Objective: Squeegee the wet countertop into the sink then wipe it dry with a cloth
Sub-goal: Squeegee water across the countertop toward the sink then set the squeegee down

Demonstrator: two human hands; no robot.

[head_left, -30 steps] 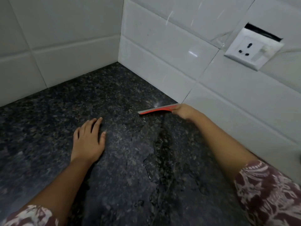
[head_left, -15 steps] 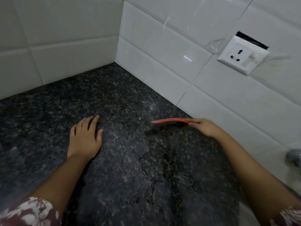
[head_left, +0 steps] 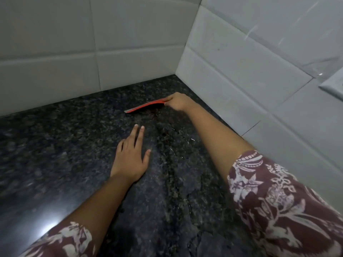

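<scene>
My right hand (head_left: pixel 177 102) grips one end of a red squeegee (head_left: pixel 144 107), whose blade lies on the dark speckled granite countertop (head_left: pixel 65 145) close to the back corner of the tiled walls. My left hand (head_left: pixel 130 156) lies flat on the countertop with straight fingers, a short way in front of the squeegee and holding nothing. A wet streak with shiny droplets (head_left: pixel 178 153) runs down the stone between my two arms. No sink and no cloth are in view.
White tiled walls (head_left: pixel 232 75) close the countertop at the back and on the right and meet in a corner. The edge of a white wall socket plate (head_left: pixel 334 88) shows at the far right. A light glare (head_left: pixel 50 227) sits on the stone at lower left.
My right hand has carried the squeegee away from me, toward the back corner. The view has swung left, so the socket is almost out of frame. My left hand stays flat on the stone.
</scene>
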